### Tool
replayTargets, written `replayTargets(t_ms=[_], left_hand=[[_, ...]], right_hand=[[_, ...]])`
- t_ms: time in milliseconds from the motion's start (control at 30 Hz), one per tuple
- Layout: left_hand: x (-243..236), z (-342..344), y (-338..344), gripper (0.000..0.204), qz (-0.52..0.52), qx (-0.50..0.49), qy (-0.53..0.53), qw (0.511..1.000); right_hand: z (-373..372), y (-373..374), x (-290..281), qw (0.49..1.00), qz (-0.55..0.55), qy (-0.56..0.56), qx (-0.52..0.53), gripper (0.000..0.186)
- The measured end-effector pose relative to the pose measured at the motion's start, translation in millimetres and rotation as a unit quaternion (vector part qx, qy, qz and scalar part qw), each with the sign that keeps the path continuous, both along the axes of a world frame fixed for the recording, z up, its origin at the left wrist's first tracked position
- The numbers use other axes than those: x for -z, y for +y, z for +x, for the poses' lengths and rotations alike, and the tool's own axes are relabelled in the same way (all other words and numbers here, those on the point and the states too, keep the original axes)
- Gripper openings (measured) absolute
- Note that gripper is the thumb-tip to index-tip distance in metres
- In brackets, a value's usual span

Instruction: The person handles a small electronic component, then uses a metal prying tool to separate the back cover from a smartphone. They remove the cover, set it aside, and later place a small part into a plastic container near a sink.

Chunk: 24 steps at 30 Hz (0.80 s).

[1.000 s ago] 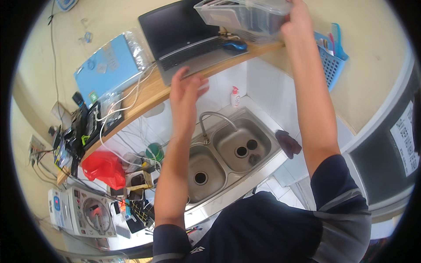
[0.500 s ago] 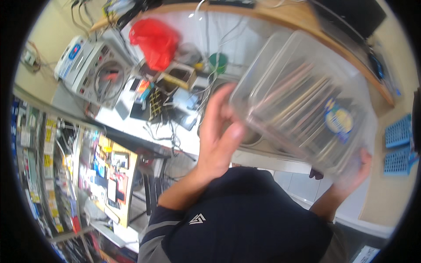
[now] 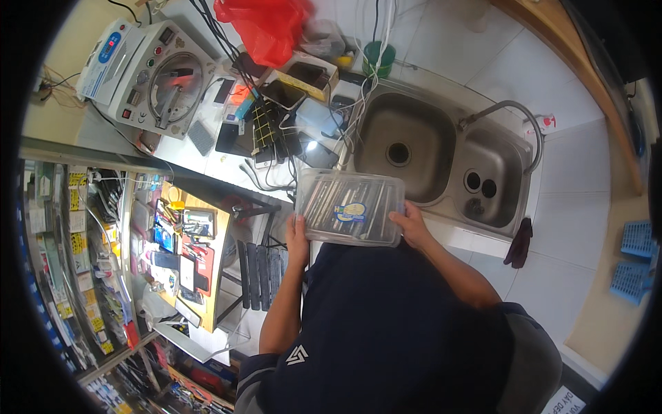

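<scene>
A clear plastic box [image 3: 318,231] is held level in front of my body, near the counter's front edge. Through its lid I see several thin flat pieces standing in a row, perhaps phones or screens; their kind is unclear. A blue and yellow label is stuck on the lid. My left hand [image 3: 297,238] grips the left end, thumb at the rim. At the right end my right hand [image 3: 412,224] closes round the corner, its fingers partly hidden beneath.
A double steel sink [image 3: 376,124] with a curved faucet [image 3: 507,103] lies beyond the box. Phones, cables and a red plastic bag [image 3: 262,31] crowd the white counter, beside a white machine [image 3: 148,83]. At left stand a wooden workbench [image 3: 219,255] and shelves. Blue baskets [image 3: 636,239] hang right.
The box has come down from high at the right to waist level, moving left and turning flatter. Both hands have stayed on it. The view has shifted, showing the whole sink.
</scene>
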<state>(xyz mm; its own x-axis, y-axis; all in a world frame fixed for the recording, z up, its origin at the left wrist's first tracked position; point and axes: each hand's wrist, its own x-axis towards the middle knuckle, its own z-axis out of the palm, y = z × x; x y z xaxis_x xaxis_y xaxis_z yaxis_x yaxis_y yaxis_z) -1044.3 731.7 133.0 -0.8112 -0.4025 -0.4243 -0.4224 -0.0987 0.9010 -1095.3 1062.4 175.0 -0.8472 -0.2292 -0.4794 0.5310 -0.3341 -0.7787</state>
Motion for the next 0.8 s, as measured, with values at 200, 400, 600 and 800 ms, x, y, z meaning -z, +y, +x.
replayTargets(t_ms=[200, 400, 600, 800], left_hand=[[15, -41, -41, 0.045, -0.229, 0.018, 0.031, 0.973], [32, -75, -57, 0.045, -0.299, 0.025, 0.009, 0.954], [26, -44, -64, 0.067, 0.149, -0.154, -0.008, 0.977], [-34, -53, -30, 0.046, -0.348, -0.113, 0.164, 0.916]], right_hand=[[-31, -41, 46, 0.991, 0.109, 0.072, -0.029, 0.04], [-82, -43, 57, 0.948, 0.282, 0.095, -0.11, 0.049], [-71, -43, -7, 0.915, 0.395, 0.086, 0.007, 0.055], [-72, 123, -229, 0.692, 0.45, 0.441, 0.353, 0.012]])
